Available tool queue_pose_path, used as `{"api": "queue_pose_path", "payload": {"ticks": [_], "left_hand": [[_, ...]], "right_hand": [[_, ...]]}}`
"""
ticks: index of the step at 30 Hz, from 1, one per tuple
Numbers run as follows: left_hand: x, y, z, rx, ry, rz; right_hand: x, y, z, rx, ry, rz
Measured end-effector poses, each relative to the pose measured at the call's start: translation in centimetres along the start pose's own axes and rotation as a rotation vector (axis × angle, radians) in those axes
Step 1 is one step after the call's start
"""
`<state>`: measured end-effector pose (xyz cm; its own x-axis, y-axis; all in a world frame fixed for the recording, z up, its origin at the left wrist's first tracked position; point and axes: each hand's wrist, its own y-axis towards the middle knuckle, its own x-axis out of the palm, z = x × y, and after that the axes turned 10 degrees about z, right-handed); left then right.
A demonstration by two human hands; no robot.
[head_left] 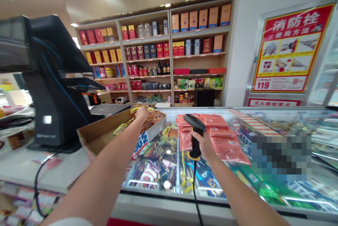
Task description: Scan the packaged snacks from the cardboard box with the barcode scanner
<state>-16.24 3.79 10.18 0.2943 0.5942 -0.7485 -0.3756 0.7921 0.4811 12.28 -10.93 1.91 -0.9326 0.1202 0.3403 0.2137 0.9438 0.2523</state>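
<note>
My left hand reaches into the far corner of an open cardboard box, its fingers closed at the top of a clear snack packet with a yellow edge. My right hand grips a black corded handheld barcode scanner, its head tilted forward. Under that hand, several flat orange-red packets lie on the glass lid of a chest freezer. The scanner's black cable hangs straight down past the freezer's front edge.
A black point-of-sale terminal stands on the white counter to my left, with a black cable trailing over its edge. Packaged goods fill the freezer. Wooden shelves of boxed liquor stand behind, and a red poster hangs right.
</note>
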Motion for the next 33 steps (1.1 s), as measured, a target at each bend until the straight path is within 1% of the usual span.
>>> {"api": "queue_pose_path", "payload": {"ticks": [4, 6, 7, 8, 10, 13, 15, 16, 18, 21, 27, 33], "left_hand": [[-2.5, -1.1, 3.2, -0.086, -0.158, 0.206], [-3.3, -2.6, 4.2, -0.07, -0.23, 0.288], [-3.3, -3.6, 4.4, -0.048, -0.267, 0.314], [-3.1, -4.9, 4.4, -0.019, -0.307, 0.328], [-1.8, -7.6, 3.6, 0.044, -0.39, 0.316], [1.5, -11.3, 1.7, 0.115, -0.526, 0.258], [3.5, -12.7, 0.6, 0.107, -0.609, 0.275], [4.2, -13.0, 0.2, 0.091, -0.641, 0.299], [5.1, -13.1, -0.3, 0.057, -0.69, 0.343], [5.5, -12.7, -0.3, 0.026, -0.736, 0.357], [5.3, -12.8, 0.0, -0.022, -0.752, 0.39], [5.0, -13.0, 0.2, -0.036, -0.769, 0.387]], "right_hand": [[-0.1, 0.2, 0.2, -0.006, -0.033, -0.017], [-0.2, 0.3, 0.3, -0.006, -0.026, -0.034], [-0.3, 0.3, 0.3, -0.006, -0.022, -0.039], [-0.3, 0.3, 0.3, -0.004, -0.019, -0.044], [-0.4, 0.2, 0.2, 0.012, -0.016, -0.06], [-0.4, 0.0, -0.1, 0.061, -0.009, -0.092], [-0.4, -0.2, -0.4, 0.085, -0.032, -0.137], [-0.4, -0.2, -0.6, 0.092, -0.063, -0.175], [-0.4, -0.3, -0.7, 0.102, -0.154, -0.262], [-0.3, -0.4, -0.8, 0.121, -0.258, -0.346], [-0.1, -0.4, -0.5, 0.104, -0.346, -0.392], [-0.3, -0.2, -0.2, 0.096, -0.381, -0.364]]}}
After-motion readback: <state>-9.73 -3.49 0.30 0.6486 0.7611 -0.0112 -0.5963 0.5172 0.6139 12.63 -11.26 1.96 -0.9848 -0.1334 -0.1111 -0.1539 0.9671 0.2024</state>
